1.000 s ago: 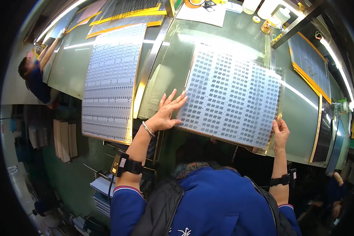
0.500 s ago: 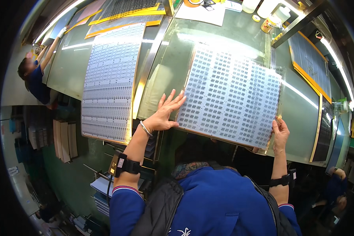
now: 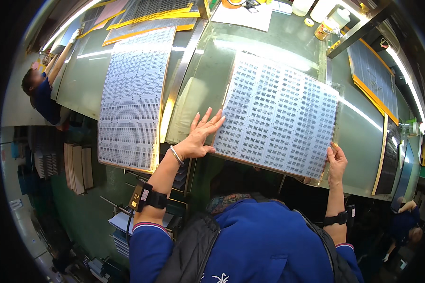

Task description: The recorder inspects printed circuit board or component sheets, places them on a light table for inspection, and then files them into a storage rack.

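A flat pale panel [image 3: 278,115] printed with rows of small dark marks lies slightly turned on the glass-topped table in front of me. It looks like a circuit panel, with a copper-coloured edge. My left hand [image 3: 198,137] is open, fingers spread, with its fingertips and thumb at the panel's left edge. At the near right corner, my right hand [image 3: 336,162] pinches the edge between thumb and fingers. To the left lies a second, longer pale panel [image 3: 132,99] with fine line patterns, apart from both hands.
Yellow-edged dark screens [image 3: 151,21] lie at the far left, and another screen [image 3: 370,75] at the right. Bottles and a jar [image 3: 323,29] stand at the back near a metal post [image 3: 359,30]. One co-worker [image 3: 45,94] reaches over the table at left; another person [image 3: 401,221] is at lower right.
Glare on the panel's far part has weakened and shifted, while both my hands stay nearly in place. The person at lower right has changed posture.
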`<state>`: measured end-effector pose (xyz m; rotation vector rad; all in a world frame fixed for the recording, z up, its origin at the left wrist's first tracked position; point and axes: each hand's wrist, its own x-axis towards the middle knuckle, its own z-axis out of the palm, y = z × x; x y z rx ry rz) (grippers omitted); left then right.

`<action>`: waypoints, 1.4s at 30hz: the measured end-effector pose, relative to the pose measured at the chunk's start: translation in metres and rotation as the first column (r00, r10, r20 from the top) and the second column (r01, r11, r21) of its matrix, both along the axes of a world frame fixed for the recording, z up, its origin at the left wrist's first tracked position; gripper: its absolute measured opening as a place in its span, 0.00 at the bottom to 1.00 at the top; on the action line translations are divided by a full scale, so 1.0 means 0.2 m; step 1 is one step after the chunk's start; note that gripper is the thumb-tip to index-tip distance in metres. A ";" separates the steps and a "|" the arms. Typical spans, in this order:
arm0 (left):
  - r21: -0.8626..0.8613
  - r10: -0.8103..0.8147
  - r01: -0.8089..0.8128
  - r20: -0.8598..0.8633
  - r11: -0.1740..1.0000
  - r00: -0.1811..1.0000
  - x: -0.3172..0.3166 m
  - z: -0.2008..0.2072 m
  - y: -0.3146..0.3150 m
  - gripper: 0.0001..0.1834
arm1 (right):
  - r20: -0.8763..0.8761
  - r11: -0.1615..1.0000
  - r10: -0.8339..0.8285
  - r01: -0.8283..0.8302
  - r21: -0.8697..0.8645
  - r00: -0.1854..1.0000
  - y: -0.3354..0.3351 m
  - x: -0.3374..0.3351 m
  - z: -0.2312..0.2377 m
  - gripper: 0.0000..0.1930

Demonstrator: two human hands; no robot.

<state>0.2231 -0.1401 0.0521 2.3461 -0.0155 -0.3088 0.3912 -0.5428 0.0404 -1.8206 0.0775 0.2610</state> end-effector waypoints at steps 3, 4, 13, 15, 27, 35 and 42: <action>0.016 -0.007 0.006 0.007 1.000 1.000 0.00 0.01 0.00 0.51 | -0.016 1.000 0.000 -0.001 -0.016 1.000 0.00 0.00 0.00 0.13; 0.017 -0.004 0.004 0.006 1.000 1.000 0.00 0.01 0.00 0.51 | -0.023 1.000 0.001 -0.002 -0.028 1.000 0.00 0.00 0.01 0.13; 0.107 -0.057 0.051 0.057 0.993 0.997 -0.04 -0.03 -0.01 0.43 | 0.014 1.000 -0.004 0.003 0.013 1.000 -0.01 0.00 -0.01 0.12; 0.037 -0.040 0.038 0.038 0.999 0.998 -0.06 -0.04 0.01 0.40 | 0.004 1.000 0.003 -0.003 -0.002 1.000 -0.01 0.01 -0.01 0.12; 0.128 -0.076 0.064 0.093 0.990 0.993 0.00 -0.02 -0.01 0.39 | -0.125 0.964 0.215 -0.190 0.184 0.969 -0.13 0.13 0.05 0.25; 0.164 -0.079 0.072 0.039 0.984 0.996 0.02 0.07 -0.08 0.39 | -0.203 0.941 0.222 -0.264 -0.214 0.954 0.14 0.67 0.11 0.29; 0.165 -0.065 0.061 0.021 0.984 0.998 0.01 0.08 -0.09 0.41 | 0.013 0.508 0.314 -0.156 -0.847 0.949 0.23 0.77 0.01 0.19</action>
